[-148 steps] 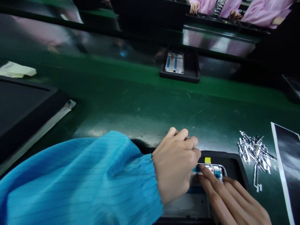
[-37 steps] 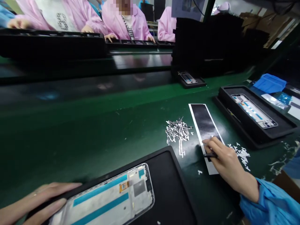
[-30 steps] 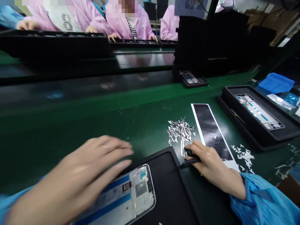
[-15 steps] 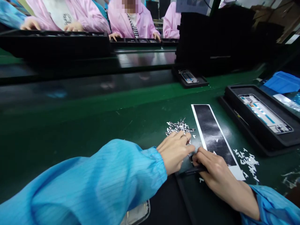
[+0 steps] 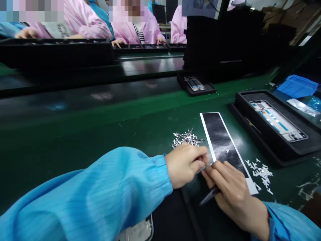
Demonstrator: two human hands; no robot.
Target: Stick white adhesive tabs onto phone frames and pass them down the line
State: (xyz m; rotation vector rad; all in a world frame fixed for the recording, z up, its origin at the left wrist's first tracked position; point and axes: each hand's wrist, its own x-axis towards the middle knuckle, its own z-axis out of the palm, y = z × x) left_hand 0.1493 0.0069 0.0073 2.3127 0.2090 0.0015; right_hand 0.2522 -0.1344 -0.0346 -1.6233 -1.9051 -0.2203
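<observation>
Here, left fingers (image 5: 200, 153) and right fingers (image 5: 217, 173) pinch a pale piece (image 5: 208, 165), right also holding a dark tool (image 5: 209, 195).

Beyond the worktop (image 5: 75, 140), people in pink tops (image 5: 147, 28) are behind black trays (image 5: 55, 50). A printed sheet (image 5: 198, 7) shows above a tall dark stack (image 5: 208, 43). At the right, a blue plastic bin (image 5: 298, 85) lies near clear, shiny plastic packaging (image 5: 303, 107); brown boxes (image 5: 282, 14) are dim behind.
</observation>
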